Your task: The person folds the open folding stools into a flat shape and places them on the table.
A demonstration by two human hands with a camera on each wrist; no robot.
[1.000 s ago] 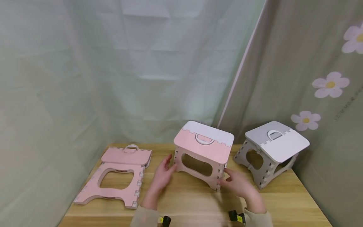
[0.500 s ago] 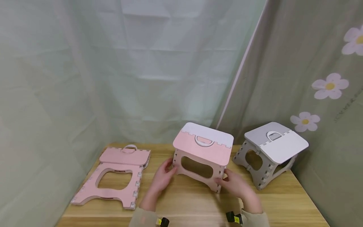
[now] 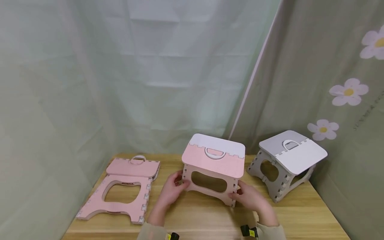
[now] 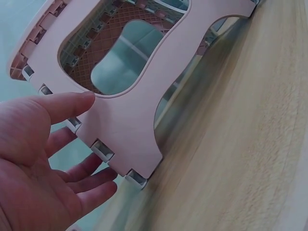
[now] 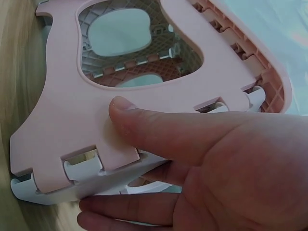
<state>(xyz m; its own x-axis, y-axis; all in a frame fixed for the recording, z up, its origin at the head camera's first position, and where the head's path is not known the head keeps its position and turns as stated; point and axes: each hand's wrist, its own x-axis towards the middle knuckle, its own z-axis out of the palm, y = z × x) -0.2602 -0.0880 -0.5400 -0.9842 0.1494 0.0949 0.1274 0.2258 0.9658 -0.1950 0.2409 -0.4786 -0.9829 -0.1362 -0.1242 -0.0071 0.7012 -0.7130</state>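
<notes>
Pink-and-white stool [image 3: 213, 168]: stands upright and unfolded near middle of wooden table [image 3: 198, 221], seat uppermost, pink half to near side, white half to far side; pale handle [image 3: 214, 158] set at joint between halves. Contact of every foot with table: cannot tell. Left hand [image 3: 171, 189]: at left edge of near leg panel, half open, thumb on pink face next to the large opening, other fingers loosely bent behind edge; holds panel edge lightly. Right hand [image 3: 249, 196]: at right edge of same panel, also half open, thumb on pink face by the opening, other fingers fairly straight along the white side behind; holds panel edge between thumb and fingers. To right, apart from right hand: grey-and-white stool [image 3: 292, 160], upright, unfolded, turned at an angle, handle on top. To left, apart from left hand: pink stool [image 3: 130, 170], folded, lies flat, large cutout toward near end, handle at far end. Behind: pale curtain [image 3: 168, 83]; to right, grey-green curtain [image 3: 300, 66] with white flowers. At bottom edge: light sleeves [image 3: 271, 232] on both arms
</notes>
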